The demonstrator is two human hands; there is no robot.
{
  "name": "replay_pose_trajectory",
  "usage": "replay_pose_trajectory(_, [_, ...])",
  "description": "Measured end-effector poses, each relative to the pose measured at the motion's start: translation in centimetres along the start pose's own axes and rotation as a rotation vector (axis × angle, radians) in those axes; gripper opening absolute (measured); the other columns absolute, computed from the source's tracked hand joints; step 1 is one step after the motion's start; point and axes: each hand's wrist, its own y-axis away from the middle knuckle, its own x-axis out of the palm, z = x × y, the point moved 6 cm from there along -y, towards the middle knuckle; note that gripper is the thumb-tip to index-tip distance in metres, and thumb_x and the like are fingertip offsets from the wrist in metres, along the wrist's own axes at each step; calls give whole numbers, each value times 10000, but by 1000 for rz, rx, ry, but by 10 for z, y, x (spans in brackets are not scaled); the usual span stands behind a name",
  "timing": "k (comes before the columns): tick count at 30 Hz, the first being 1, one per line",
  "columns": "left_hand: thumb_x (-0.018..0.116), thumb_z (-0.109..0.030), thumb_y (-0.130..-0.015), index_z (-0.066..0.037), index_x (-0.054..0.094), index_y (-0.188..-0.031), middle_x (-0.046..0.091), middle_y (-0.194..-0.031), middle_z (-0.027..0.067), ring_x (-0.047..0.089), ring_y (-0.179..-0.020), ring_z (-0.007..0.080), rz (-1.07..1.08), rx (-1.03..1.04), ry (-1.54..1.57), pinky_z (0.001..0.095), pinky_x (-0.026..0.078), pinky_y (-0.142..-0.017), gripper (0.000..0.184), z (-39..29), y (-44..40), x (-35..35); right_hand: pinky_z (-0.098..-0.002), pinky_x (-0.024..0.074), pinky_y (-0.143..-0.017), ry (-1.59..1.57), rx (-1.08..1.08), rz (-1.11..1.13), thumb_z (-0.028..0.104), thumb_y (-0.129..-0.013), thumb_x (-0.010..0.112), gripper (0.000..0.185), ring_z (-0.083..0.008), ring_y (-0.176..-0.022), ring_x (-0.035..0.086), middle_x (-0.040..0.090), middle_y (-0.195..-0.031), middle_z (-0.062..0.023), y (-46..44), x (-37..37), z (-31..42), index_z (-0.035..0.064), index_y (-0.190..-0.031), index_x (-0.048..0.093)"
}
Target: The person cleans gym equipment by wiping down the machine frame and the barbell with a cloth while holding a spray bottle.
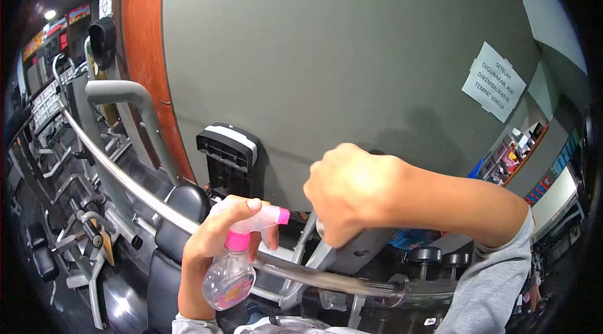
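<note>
My left hand (pixel 210 236) is wrapped around a small clear spray bottle (pixel 227 277). It has a pink collar, a white trigger head with a pink nozzle pointing right, and a pink label. My right hand (pixel 352 192) is closed and bent at the wrist, raised to the right of the bottle with its back towards me. A sliver of something pale shows under its fingers, but what it is stays hidden. Below both hands a long metal barbell (pixel 326 279) runs across the view, with a collar near its right end.
A black padded bench (pixel 164 296) stands at lower left, with gym machines (pixel 94 233) beyond. Ahead is a grey wall (pixel 326 70) with a paper sign (pixel 494 82) and a black-and-white device (pixel 229 152). Dumbbells (pixel 425 255) lie at lower right.
</note>
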Motion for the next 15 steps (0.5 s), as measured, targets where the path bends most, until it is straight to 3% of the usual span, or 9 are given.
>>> replay_pose_trajectory(4, [528,-489,-953,55,734,-969,723,-772,173,619,-490,221,44,-13,42,294,482,-445,582,13,-1,-13,-407,589,-678,-89,127,-199,227,-700,722,242,-353,-691,722,713,-718,-189,24,-18,-21,-9,-749,746])
replay_pose_trajectory(8, [516,-493,-953,53,734,-963,720,-765,172,628,-498,226,1,-42,31,297,493,-457,588,16,0,-22,-389,570,-642,15,253,-153,220,-679,756,208,-317,-698,727,730,-744,-161,-1,-6,-27,26,-753,759])
replay_pose_trajectory(10, [504,-480,-959,52,735,-968,719,-761,169,636,-505,228,24,-94,84,303,504,-471,580,28,-3,-32,-346,589,-701,185,236,118,360,-787,772,301,-198,-886,763,785,-984,-47,-20,11,-9,135,-984,802])
replay_pose_trajectory(13, [497,-471,-965,51,739,-941,719,-760,160,616,-502,215,34,-82,-2,309,497,-488,576,22,-1,-29,-330,584,-714,107,64,249,403,-776,782,388,-196,-969,754,780,-1060,-36,-34,33,26,148,-1069,798])
replay_pose_trajectory(14, [494,-468,-968,52,741,-930,720,-760,158,605,-499,211,35,-83,-32,310,491,-492,577,21,0,-28,-346,570,-664,106,-52,257,355,-810,759,338,-202,-948,754,780,-1068,-32,-32,37,43,166,-1087,799])
replay_pose_trajectory(15, [500,-460,-967,46,742,-907,720,-757,145,596,-520,195,39,-98,-77,303,482,-508,564,18,2,-27,-373,566,-677,100,6,277,319,-820,751,314,-217,-956,748,777,-1070,-34,-29,43,50,176,-1096,796])
